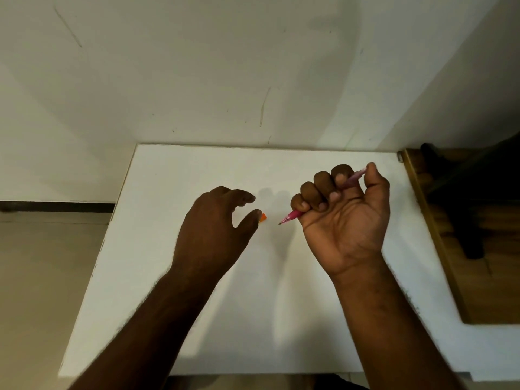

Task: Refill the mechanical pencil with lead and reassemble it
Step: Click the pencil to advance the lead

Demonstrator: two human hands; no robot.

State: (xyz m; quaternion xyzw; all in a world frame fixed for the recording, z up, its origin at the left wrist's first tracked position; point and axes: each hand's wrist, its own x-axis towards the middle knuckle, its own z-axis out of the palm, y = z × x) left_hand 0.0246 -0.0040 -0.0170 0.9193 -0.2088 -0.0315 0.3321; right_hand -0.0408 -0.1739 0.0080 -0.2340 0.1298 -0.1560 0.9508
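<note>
My right hand [344, 218] is closed in a fist around a pink mechanical pencil [292, 215], palm toward me. The pencil's metal tip pokes out at the lower left of the fist and its back end shows near my thumb at the upper right. My left hand [216, 229] hovers over the white table [197, 319], back of the hand up, fingers curled with thumb and forefinger apart. A small orange piece [263, 217] lies on the table right at my left thumb tip, mostly hidden by it. I cannot tell whether the thumb touches it.
The white table stands against a pale wall [225, 80]. A wooden piece of furniture [439, 249] with a dark object on it adjoins the table's right edge. Beige floor [42, 277] shows to the left.
</note>
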